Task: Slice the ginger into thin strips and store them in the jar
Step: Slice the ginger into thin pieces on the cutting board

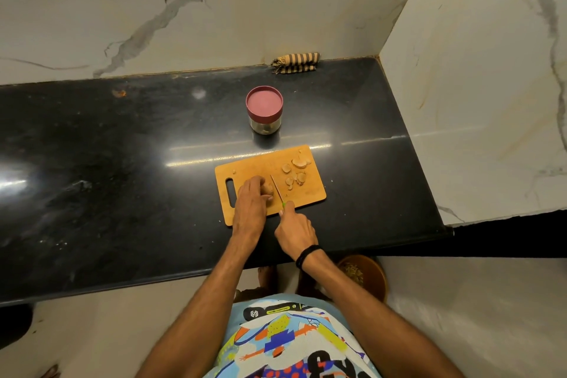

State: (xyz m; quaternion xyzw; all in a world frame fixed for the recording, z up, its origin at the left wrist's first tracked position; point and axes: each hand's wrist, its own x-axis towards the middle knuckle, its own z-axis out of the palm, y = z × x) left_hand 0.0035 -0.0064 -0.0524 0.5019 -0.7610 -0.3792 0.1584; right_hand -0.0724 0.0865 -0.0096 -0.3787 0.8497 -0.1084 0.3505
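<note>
Fingers (252, 186) of the left hand (249, 204) curl over the ginger (268, 189) on the cutting board (311, 195); the right hand (296, 228) grips the knife (276, 190), blade just right of it. Past the board's far edge the jar (264, 120) stands lidded, brownish bits at its bottom. Slices (294, 173) lie on the board's right half; black counter (122, 147) spreads left.

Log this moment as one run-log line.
stage: slicing; left hand: holds ginger; right hand: grips knife; slices: on board; jar: lidded
</note>
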